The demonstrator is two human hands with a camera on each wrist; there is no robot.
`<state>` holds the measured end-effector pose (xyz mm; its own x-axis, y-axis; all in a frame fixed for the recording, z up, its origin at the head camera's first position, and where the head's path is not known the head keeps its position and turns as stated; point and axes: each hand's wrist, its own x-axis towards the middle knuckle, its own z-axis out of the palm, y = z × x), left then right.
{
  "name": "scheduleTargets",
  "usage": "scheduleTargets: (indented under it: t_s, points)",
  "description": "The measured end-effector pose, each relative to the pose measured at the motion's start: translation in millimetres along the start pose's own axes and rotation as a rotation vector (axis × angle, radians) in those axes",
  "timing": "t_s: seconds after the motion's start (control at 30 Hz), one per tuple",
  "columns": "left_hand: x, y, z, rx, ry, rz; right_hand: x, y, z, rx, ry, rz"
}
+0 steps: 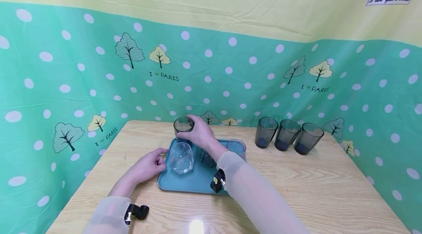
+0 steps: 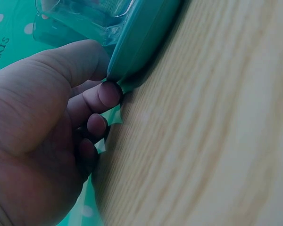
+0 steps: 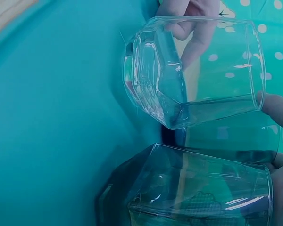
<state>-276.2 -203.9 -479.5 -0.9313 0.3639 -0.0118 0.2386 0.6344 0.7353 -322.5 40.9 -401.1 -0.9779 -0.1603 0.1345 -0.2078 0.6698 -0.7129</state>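
My right hand [image 1: 200,133] grips a dark tinted glass [image 1: 180,125] at the back left corner of a blue tray [image 1: 194,183]. Whether that glass touches the tray I cannot tell. At the tray's left edge, my left hand [image 1: 146,166] pinches the rim; the left wrist view has the thumb above and curled fingers [image 2: 107,94] below. A clear faceted glass [image 1: 182,161] stands on the tray between the hands. Partly behind my right forearm are a dark faceted glass [image 1: 207,159] and a bluish clear glass [image 1: 238,148]. Both faceted glasses fill the right wrist view.
Three tall dark tinted glasses [image 1: 286,136] stand in a row at the back right of the wooden table [image 1: 316,186]. A green and yellow printed cloth [image 1: 230,80] hangs behind the table and along its sides.
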Motion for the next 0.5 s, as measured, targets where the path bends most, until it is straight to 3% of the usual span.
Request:
scheduleTargets:
  t_s: [0.5]
  points:
    - [0.3,0.0,-0.3,-0.008,0.0,0.0,-7,-10,-16,0.08,0.015,-0.022]
